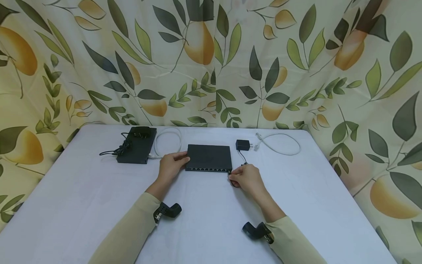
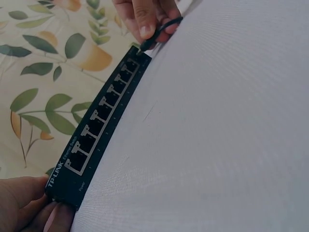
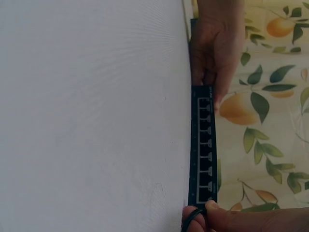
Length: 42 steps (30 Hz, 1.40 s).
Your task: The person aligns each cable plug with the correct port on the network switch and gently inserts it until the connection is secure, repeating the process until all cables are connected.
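A flat black Ethernet switch (image 1: 208, 156) lies on the white table, its row of ports facing the person. My left hand (image 1: 169, 167) grips its left end; in the left wrist view the thumb is on the top edge and fingers are at the lower edge. At the opposite end of the port side, my right hand (image 1: 247, 178) pinches a black power plug (image 2: 147, 44) with its thin cable (image 2: 169, 22) trailing away. The plug's tip is right at the small socket beside the last port. In the right wrist view, the fingertips cover the plug.
Behind the right hand lie a black power adapter (image 1: 243, 145) and a looped white network cable (image 1: 288, 154). Toward the back left is another flat black box (image 1: 138, 152), with a bundled black cord (image 1: 122, 148) on it and a second white cable (image 1: 180, 137) beside it. Patterned curtain (image 1: 211, 91) borders the table.
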Motion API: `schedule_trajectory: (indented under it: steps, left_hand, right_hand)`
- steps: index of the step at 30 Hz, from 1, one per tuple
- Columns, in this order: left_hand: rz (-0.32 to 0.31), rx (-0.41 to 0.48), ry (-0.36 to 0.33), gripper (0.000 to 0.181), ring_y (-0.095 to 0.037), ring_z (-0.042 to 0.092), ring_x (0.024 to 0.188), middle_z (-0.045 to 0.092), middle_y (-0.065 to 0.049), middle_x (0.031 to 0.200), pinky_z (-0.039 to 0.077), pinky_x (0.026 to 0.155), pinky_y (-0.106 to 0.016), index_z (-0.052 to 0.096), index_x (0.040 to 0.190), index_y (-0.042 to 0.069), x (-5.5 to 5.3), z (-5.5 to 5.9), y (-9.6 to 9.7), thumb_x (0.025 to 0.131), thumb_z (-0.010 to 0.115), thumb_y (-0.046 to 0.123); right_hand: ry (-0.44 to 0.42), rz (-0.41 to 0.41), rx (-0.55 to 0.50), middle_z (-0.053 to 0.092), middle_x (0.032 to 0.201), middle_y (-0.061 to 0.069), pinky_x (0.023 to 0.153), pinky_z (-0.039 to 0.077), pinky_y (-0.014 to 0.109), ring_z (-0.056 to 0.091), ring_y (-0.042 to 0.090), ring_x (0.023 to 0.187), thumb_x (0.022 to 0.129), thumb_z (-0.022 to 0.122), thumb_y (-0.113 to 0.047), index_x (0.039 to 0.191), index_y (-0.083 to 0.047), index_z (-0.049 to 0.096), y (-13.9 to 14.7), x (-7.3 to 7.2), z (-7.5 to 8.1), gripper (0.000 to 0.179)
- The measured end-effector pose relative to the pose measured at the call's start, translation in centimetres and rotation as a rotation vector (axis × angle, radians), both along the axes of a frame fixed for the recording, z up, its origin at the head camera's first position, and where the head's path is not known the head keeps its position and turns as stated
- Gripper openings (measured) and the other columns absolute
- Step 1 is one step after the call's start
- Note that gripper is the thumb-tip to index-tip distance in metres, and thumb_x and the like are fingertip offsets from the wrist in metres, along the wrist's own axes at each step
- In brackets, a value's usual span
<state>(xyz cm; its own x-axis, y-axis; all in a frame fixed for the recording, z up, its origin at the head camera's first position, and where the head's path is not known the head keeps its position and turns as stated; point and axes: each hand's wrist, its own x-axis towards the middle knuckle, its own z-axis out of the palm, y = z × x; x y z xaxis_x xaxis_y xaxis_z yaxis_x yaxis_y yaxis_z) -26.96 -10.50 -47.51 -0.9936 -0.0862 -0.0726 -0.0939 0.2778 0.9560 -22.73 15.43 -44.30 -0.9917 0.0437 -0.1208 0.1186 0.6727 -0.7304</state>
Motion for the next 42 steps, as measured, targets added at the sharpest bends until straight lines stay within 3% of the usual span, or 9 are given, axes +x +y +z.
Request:
schedule_trajectory:
  steps: [10, 22, 31, 36, 42]
  left_hand:
    - [0.003, 0.002, -0.003, 0.034, -0.026, 0.067, 0.110, 0.068, -0.013, 0.123, 0.059, 0.086, -0.031, 0.069, 0.123, 0.008, -0.03, 0.18, -0.10, 0.090, 0.073, 0.015]
    - [0.008, 0.012, -0.021, 0.034, -0.025, 0.067, 0.110, 0.068, -0.012, 0.123, 0.059, 0.086, -0.031, 0.069, 0.123, 0.008, -0.10, 0.30, -0.10, 0.090, 0.073, 0.014]
    - [0.011, 0.018, -0.026, 0.035, -0.025, 0.067, 0.111, 0.068, -0.012, 0.123, 0.058, 0.087, -0.031, 0.069, 0.124, 0.008, -0.20, 0.34, 0.01, 0.090, 0.073, 0.013]
    - [0.008, 0.019, -0.030, 0.035, -0.025, 0.067, 0.112, 0.068, -0.012, 0.124, 0.058, 0.087, -0.031, 0.069, 0.124, 0.008, -0.11, 0.39, 0.05, 0.090, 0.073, 0.013]
    - [0.006, 0.015, -0.032, 0.034, -0.025, 0.067, 0.111, 0.068, -0.012, 0.123, 0.058, 0.087, -0.031, 0.069, 0.124, 0.008, -0.07, 0.25, 0.09, 0.090, 0.073, 0.013]
  right_hand:
    - [0.009, -0.023, -0.065, 0.073, 0.070, 0.008, 0.052, 0.055, 0.019, 0.063, 0.006, 0.053, 0.081, 0.076, -0.004, 0.084, 0.002, 0.076, -0.45, 0.03, 0.20, 0.006]
    - [-0.064, -0.045, -0.086, 0.073, 0.071, 0.008, 0.054, 0.057, 0.019, 0.063, 0.005, 0.052, 0.083, 0.075, -0.002, 0.087, 0.004, 0.076, -0.50, -0.40, 0.57, 0.007]
    - [-0.041, -0.069, -0.093, 0.073, 0.072, 0.009, 0.054, 0.056, 0.019, 0.064, 0.006, 0.053, 0.083, 0.075, -0.004, 0.087, 0.003, 0.076, -0.58, -0.41, 0.52, 0.009]
    - [-0.054, -0.094, -0.076, 0.074, 0.079, 0.009, 0.056, 0.055, 0.019, 0.066, 0.007, 0.059, 0.075, 0.084, -0.009, 0.092, 0.002, 0.075, -0.51, -0.30, 0.41, 0.022]
    - [-0.029, -0.112, -0.063, 0.074, 0.075, 0.009, 0.055, 0.049, 0.017, 0.067, 0.008, 0.059, 0.071, 0.085, -0.007, 0.111, 0.004, 0.067, -0.59, -0.13, 0.04, 0.045]
